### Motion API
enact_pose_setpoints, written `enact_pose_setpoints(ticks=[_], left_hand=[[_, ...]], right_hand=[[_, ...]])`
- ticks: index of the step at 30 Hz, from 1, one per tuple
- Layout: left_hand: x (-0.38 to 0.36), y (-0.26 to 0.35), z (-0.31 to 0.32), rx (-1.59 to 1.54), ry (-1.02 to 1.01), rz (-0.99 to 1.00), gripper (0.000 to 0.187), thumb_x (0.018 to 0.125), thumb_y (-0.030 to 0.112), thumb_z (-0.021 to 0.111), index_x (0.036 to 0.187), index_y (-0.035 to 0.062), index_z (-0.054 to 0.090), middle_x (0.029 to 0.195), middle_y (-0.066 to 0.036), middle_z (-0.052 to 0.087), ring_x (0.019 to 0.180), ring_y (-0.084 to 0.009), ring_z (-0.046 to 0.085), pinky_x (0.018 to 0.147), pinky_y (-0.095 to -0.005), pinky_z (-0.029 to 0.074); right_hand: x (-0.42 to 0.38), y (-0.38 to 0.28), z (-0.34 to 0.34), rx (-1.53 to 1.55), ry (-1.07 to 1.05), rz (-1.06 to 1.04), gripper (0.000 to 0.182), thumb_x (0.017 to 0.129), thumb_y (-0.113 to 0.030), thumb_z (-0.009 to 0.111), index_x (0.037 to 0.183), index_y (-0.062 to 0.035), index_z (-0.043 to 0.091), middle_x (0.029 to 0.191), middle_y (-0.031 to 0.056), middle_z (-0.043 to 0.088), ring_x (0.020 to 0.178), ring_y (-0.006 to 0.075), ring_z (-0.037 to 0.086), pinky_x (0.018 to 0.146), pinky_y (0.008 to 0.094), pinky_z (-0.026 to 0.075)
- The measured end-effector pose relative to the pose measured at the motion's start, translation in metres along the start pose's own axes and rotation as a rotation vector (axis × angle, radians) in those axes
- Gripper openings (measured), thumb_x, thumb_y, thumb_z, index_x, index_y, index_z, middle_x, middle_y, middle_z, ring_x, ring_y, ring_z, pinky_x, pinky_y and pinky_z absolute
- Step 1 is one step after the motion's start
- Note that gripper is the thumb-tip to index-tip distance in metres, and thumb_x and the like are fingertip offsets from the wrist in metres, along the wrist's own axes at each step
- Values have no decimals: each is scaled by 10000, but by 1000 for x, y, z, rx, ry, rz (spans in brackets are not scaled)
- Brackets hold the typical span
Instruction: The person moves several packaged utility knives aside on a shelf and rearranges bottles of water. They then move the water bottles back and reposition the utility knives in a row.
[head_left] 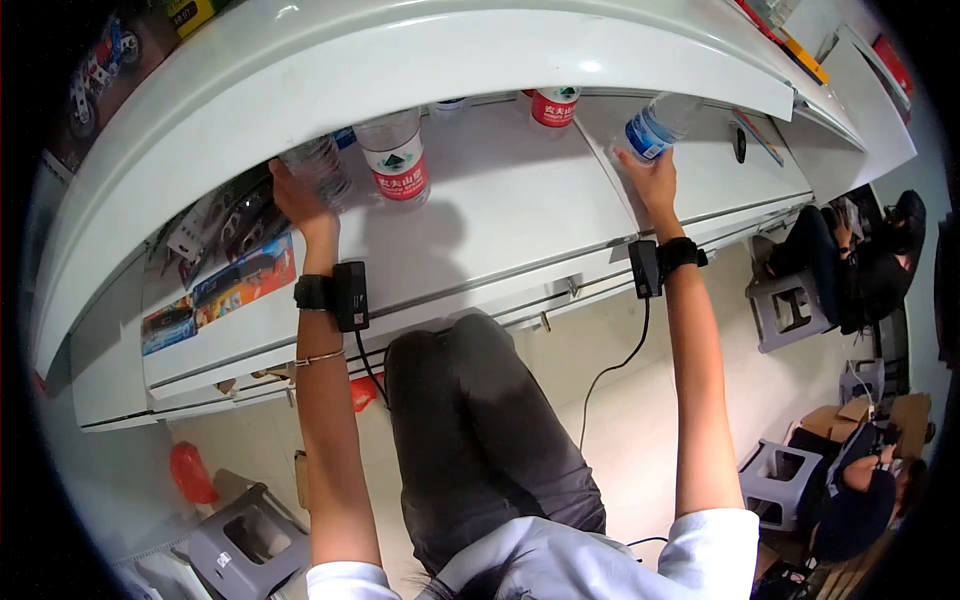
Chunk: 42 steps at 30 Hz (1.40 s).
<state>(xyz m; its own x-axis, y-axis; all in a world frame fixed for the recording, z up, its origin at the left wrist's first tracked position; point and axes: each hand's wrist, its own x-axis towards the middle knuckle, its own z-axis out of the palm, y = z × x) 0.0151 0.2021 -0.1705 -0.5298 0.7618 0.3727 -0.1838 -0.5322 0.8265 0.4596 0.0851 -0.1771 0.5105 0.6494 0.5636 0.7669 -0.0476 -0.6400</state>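
Note:
My right hand (652, 182) is closed around the lower part of a clear water bottle (652, 132) with a blue label, which leans to the right on the white counter. On the left, my left hand (303, 205) grips a clear plastic bottle (322, 168) with no label in sight; the overhanging shelf edge hides part of its top. Just right of that stands a large bottle (397, 165) with a red and white label, upright and apart from both hands.
The curved white shelf (480, 55) overhangs the counter (500, 185). Another red-labelled bottle (553, 107) stands at the back. Boxed toys (225, 285) lie at left; a dark oval object (739, 143) lies at right. Two people sit at far right near grey stools (790, 310).

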Motion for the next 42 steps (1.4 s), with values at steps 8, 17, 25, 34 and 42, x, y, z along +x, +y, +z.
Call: enact_pose_setpoints(ticks=[8,17,25,34,42], left_hand=[[11,-16,-8,-122,-85,-67,545,946,469,394,1046,-47,539,978,-83,567,839,-145,517,780,-279,431],[15,-21,-8,32,-17,113,468,969,385,370,1067,-53,505,1085,-156,548,1039,-191,500,918,-300,364],[0,41,5,423,221,632,369,947,267,419,1120,-53,360,1077,-169,361,986,-248,380,921,-389,305],[-27,27,12,430,-346,981,586,740,121,620,1234,11,323,1129,-167,320,970,-247,345,808,-381,354],[-49,35,41,338,-554,616,850,739,191,709,1370,-14,178,1355,-207,226,1249,-339,274,991,-436,293]], right_hand=[[-1,-6,-4,91,-22,-58,708,664,-294,794,1184,-1,414,1041,177,626,928,296,630,792,361,494],[-9,-6,-35,-314,-242,92,614,720,-394,712,1123,29,522,886,184,654,842,300,648,724,377,501],[-37,-119,-20,158,-703,101,367,828,-258,593,1011,60,611,699,110,655,550,142,610,498,242,471],[-23,-145,146,356,-541,51,758,748,-304,681,1342,11,332,1184,192,547,1045,286,566,828,355,480],[-19,-148,207,294,-146,-234,792,653,-394,751,1251,-7,406,1144,234,524,1062,392,498,914,439,405]])
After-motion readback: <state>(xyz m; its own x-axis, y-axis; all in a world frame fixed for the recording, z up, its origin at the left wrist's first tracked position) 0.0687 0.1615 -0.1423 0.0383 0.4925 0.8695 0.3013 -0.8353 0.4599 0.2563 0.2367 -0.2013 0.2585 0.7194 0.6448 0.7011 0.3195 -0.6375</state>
